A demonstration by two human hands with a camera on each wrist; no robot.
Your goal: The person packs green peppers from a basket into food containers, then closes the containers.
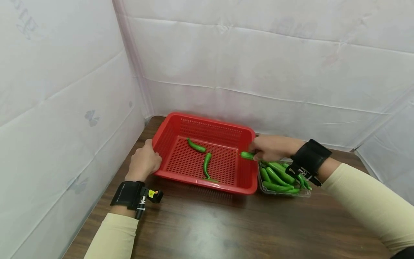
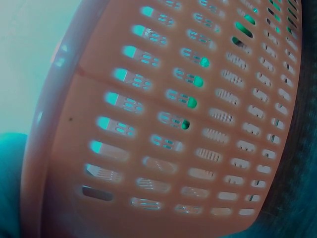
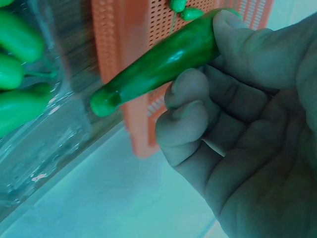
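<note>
A red perforated plastic basket [image 1: 223, 163] stands on the table, with green chili peppers [image 1: 196, 145] lying apart on its floor. My left hand [image 1: 144, 162] grips the basket's left rim with curled fingers; the left wrist view mostly shows the basket's outer wall [image 2: 124, 163]. Over the right rim, my right hand [image 1: 269, 147] pinches a thick green chili pepper [image 1: 247, 155] between thumb and fingers. In the right wrist view that chili pepper [image 3: 163, 62] slants across the basket's edge. Below the right wrist, a clear plastic box [image 1: 304, 194] holds several more chili peppers [image 1: 278, 178].
The dark wooden table [image 1: 207, 223] extends in front of the basket. White sheeting [image 1: 252, 64] hangs close behind the basket, and another white sheet [image 1: 64, 118] rises along the left table edge. The plastic box sits right beside the basket.
</note>
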